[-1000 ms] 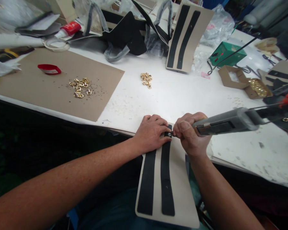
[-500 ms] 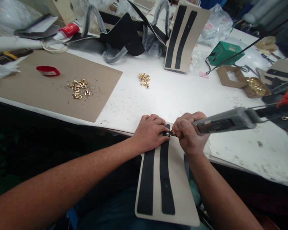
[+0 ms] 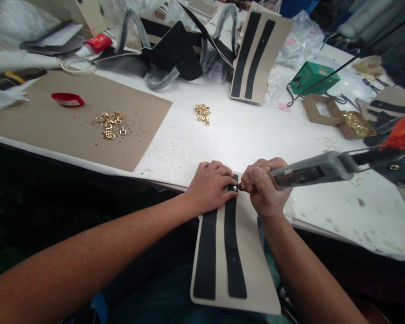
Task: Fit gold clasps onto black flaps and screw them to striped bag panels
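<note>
My right hand (image 3: 266,189) is wrapped round a grey electric screwdriver (image 3: 313,170), which lies nearly level with its tip pointing left. The tip meets a small shiny metal fitting (image 3: 235,188) on a black strip near the far end of a beige panel (image 3: 253,265). Over that end lies my left hand (image 3: 211,186), its thumb and forefinger closed around the fitting. Two black strips run along the panel, whose near end hangs over the table edge above my lap. Part of its far end is hidden under my left hand.
Gold hardware (image 3: 202,112) sits in a small pile on the white table, with more gold rings (image 3: 110,123) on a brown board (image 3: 148,108). Farther back stand another striped panel (image 3: 273,49), black bag parts (image 3: 178,49), a green box (image 3: 313,77) and cardboard trays (image 3: 320,110).
The screwdriver and my right hand have shifted very slightly left. Both hands keep their places on the tool and the panel.
</note>
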The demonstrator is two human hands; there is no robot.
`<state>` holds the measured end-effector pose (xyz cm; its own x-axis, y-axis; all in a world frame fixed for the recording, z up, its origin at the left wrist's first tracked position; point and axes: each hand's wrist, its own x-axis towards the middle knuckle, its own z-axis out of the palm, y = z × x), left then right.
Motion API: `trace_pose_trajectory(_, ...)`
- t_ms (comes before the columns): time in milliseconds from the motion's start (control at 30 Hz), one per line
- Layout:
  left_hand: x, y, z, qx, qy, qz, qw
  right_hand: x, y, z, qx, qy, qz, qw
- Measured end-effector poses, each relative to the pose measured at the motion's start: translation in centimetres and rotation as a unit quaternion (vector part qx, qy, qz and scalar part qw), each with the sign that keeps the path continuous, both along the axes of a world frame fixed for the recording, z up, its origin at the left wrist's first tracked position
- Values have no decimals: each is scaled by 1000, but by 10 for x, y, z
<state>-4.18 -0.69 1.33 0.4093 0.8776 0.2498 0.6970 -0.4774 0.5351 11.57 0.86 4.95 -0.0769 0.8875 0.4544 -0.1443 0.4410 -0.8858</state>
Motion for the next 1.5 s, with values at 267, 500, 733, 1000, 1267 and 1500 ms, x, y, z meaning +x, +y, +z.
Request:
trace_pose_trajectory(267, 2, -3, 2, 1, 12, 4, 1000, 0, -7, 0, 22, -8, -18, 1000)
trace_pose_trajectory(500, 4, -8, 4, 13, 40, 10, 999, 7, -3, 5, 2, -39, 26, 999)
trace_pose_trajectory(733, 7, -10, 1, 29, 31, 14, 999, 12, -6, 16, -20, -72, 49, 996)
trace_pose_trajectory(1000, 11, -7, 5, 18, 31, 8, 999, 18, -8, 11, -40, -40, 33, 998)
trace_pose_trajectory(1267, 11, -6, 8, 7, 33, 3, 999, 18, -4, 10, -50, -37, 20, 998)
trace_pose_trajectory(1500, 11, -6, 7, 4, 27, 0, 1000, 18, -3, 4, -42, -28, 12, 999)
